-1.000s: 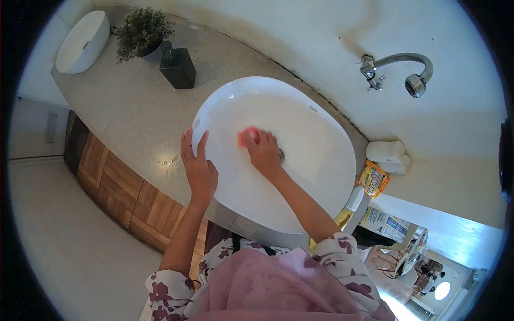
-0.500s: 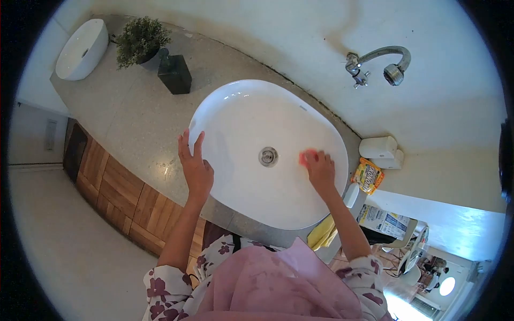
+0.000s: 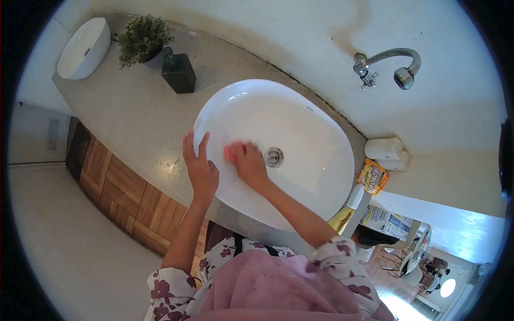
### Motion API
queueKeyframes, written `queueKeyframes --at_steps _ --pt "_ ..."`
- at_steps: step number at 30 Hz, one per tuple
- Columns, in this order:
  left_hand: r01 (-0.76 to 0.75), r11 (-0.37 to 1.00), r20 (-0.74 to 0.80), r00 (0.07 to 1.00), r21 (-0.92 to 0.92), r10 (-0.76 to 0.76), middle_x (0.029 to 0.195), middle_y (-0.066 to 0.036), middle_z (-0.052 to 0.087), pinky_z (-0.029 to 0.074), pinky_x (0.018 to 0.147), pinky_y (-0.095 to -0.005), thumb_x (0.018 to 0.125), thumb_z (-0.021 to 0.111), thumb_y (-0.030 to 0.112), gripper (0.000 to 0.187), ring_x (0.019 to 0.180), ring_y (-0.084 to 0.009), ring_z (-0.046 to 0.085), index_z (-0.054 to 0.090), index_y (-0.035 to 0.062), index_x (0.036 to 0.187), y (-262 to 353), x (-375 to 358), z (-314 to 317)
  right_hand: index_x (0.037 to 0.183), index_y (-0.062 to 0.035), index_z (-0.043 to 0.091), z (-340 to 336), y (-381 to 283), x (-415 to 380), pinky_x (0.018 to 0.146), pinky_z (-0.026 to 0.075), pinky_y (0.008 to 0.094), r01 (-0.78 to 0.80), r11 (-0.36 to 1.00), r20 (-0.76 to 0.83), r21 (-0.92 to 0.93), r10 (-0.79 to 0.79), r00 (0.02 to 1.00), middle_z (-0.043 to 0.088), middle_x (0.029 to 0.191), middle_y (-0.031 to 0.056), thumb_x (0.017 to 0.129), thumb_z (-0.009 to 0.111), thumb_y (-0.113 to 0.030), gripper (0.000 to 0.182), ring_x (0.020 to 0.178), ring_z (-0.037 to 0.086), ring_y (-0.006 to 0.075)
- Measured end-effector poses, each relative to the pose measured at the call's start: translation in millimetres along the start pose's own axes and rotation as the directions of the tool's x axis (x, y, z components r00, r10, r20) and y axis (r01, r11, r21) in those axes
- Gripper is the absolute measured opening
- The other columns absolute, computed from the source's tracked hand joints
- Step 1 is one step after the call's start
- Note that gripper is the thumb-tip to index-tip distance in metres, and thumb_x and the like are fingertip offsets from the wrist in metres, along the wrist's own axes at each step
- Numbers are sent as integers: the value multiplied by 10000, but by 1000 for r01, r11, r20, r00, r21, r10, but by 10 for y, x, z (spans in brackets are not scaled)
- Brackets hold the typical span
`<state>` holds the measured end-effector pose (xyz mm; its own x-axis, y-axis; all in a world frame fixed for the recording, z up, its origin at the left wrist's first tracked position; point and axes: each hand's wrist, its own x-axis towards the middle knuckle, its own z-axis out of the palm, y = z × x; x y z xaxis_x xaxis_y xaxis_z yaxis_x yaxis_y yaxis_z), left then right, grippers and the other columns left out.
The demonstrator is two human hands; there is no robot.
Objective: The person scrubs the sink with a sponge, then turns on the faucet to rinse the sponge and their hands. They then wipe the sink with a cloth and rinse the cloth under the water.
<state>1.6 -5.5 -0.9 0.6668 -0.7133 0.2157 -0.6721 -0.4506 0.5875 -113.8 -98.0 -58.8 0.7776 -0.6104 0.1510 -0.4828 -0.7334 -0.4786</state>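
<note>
A white oval sink [image 3: 300,198] sits on the grey counter in front of me. Inside it, left of the metal drain [image 3: 274,157], my right hand [image 3: 249,163] presses a pink sponge [image 3: 230,152] against the basin surface; the hand is slightly blurred. My left hand [image 3: 201,170] rests at the sink's left rim, with its fingers spread and nothing held. Part of the sponge is hidden under the right fingers.
A chrome faucet [image 3: 393,67] juts from the wall. Right of the sink are an orange-yellow packet [image 3: 373,176], white containers [image 3: 384,148] and a yellow cloth [image 3: 341,218]. A dark green bottle [image 3: 179,74], a potted plant [image 3: 142,40] and another white basin [image 3: 84,48] stand on the left.
My right hand has swept the pink sponge leftward across the basin, from right of the drain to its left. My left hand stays at the rim.
</note>
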Motion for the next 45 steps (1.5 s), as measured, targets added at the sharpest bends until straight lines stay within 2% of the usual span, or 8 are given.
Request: queueKeyframes --at_steps 4,8,11,15,19,26,35,45 --pt "5 1000 8 1000 -18 -5 1458 -149 252 245 1103 -498 655 482 -178 744 1359 -399 214 445 144 1324 -6 16 -5 1131 -80 498 51 -58 772 729 458 461 -120 992 -215 30 124 969 490 1058 181 814 581 -130 331 935 530 357" --pt "-15 999 -2 1000 -30 15 1459 -145 253 247 1103 -497 649 485 -180 753 1359 -400 213 441 149 1325 -21 -4 7 1108 -97 512 -57 28 251 742 472 453 -68 998 78 -17 69 995 511 1028 168 822 597 -169 308 918 543 345" --pt "-28 1000 -9 1000 12 28 1465 -138 240 262 1099 -495 651 494 -187 768 1364 -394 208 431 160 1333 -22 -11 3 1149 -126 542 -494 44 -626 782 475 438 -46 978 306 201 -18 952 530 996 144 849 594 -241 326 931 550 318" --pt "20 1000 47 999 -12 -19 1472 -132 223 275 1096 -494 658 498 -194 777 1371 -384 202 422 169 1341 31 5 -33 1190 -153 560 -1625 274 -1241 811 471 432 -255 939 649 230 47 759 541 1000 147 873 578 -287 345 927 545 319" --pt "17 1000 45 999 15 -18 1475 -127 216 278 1096 -492 666 492 -197 772 1376 -379 193 422 168 1342 34 -5 -26 1179 -153 561 -1468 484 -1441 795 472 428 -169 983 640 71 85 763 549 972 148 871 581 -297 340 916 550 319" --pt "7 1000 28 1000 -5 -7 1457 -138 249 240 1107 -500 659 494 -187 753 1368 -394 197 428 141 1333 1 4 -11 1126 -137 554 -222 161 -105 726 444 427 70 996 -10 -55 -70 997 502 982 136 796 625 -168 339 883 530 309" --pt "25 1000 49 998 9 -25 1462 -136 235 290 1092 -489 669 498 -184 744 1369 -387 192 431 152 1330 41 -4 -54 1122 -248 598 -419 901 293 763 421 443 -87 932 -214 -352 10 977 540 1120 46 788 556 -84 374 932 526 275" --pt "5 1000 20 1000 -17 -5 1467 -105 234 311 1089 -478 671 519 -189 757 1372 -374 198 424 163 1334 8 -24 -19 1132 -176 560 -1545 924 -1390 744 446 421 -136 729 204 -670 357 912 517 994 114 759 630 -174 380 922 524 295"
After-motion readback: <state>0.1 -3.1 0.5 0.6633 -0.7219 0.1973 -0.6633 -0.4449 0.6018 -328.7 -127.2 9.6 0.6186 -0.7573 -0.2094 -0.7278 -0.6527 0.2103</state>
